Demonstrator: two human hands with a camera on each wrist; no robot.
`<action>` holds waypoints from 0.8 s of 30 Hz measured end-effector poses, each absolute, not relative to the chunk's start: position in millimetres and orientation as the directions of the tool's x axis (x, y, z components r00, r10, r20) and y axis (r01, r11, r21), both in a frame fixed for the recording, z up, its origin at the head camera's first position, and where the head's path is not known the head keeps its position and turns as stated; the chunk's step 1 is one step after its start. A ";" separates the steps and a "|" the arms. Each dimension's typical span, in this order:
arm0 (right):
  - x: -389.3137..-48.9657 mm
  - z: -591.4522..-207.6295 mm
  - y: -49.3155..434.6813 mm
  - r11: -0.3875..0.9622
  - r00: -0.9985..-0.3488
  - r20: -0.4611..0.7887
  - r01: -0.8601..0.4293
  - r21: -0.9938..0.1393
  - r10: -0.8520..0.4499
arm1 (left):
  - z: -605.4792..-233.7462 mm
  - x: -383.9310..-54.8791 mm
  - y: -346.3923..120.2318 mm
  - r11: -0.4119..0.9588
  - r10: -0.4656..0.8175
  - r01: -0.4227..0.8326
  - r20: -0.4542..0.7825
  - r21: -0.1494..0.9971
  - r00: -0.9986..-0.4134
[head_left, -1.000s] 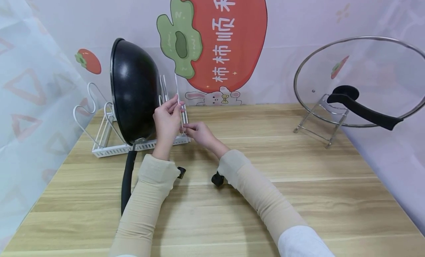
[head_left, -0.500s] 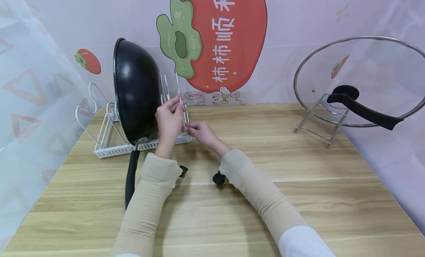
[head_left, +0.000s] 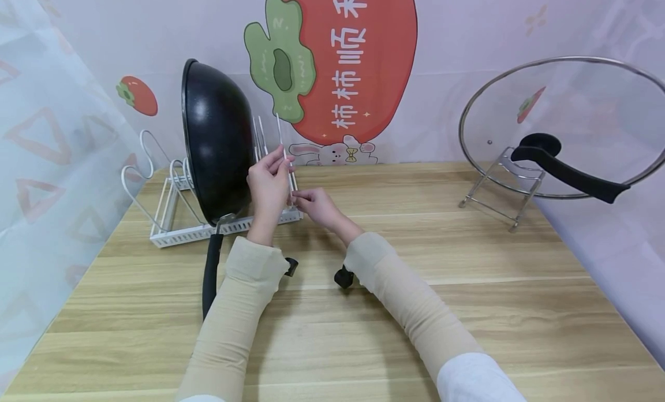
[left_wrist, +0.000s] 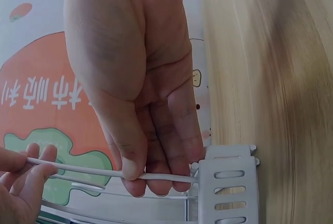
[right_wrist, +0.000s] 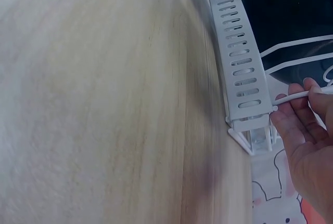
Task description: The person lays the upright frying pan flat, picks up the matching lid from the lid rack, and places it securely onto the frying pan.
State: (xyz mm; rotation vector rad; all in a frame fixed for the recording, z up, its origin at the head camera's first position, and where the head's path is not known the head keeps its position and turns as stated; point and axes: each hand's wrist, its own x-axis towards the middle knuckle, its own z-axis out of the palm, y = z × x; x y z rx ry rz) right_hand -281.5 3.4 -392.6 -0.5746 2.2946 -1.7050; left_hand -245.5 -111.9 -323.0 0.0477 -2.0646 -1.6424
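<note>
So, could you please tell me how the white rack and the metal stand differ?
The white rack is plain white and larger, while the metal stand is silvery and smaller. The rack carries a black wok, the stand a clear lid. The left hand and right hand pinch a wire of the rack; neither touches the stand. Both rest on the wooden table.

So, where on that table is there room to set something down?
The broadest bare patch of table lies in front of the wire stand, right of the right sleeve. Another lies between the rack and that stand, beyond the right hand. Crowded: the rack's right end, where that hand and the left hand pinch a white wire beside the wok.
</note>
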 end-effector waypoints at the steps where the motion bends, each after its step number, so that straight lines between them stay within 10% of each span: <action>1: -281.7 -392.5 3.8 0.251 -0.898 0.051 -0.176 -0.952 -0.437 | -322.9 -245.8 -111.5 0.270 -0.328 0.269 0.351 0.924 -0.877; 24: -292.3 -394.6 12.0 0.255 -0.899 0.042 -0.168 -0.952 -0.436 | -323.8 -252.6 -102.3 0.265 -0.324 0.308 0.386 0.914 -0.864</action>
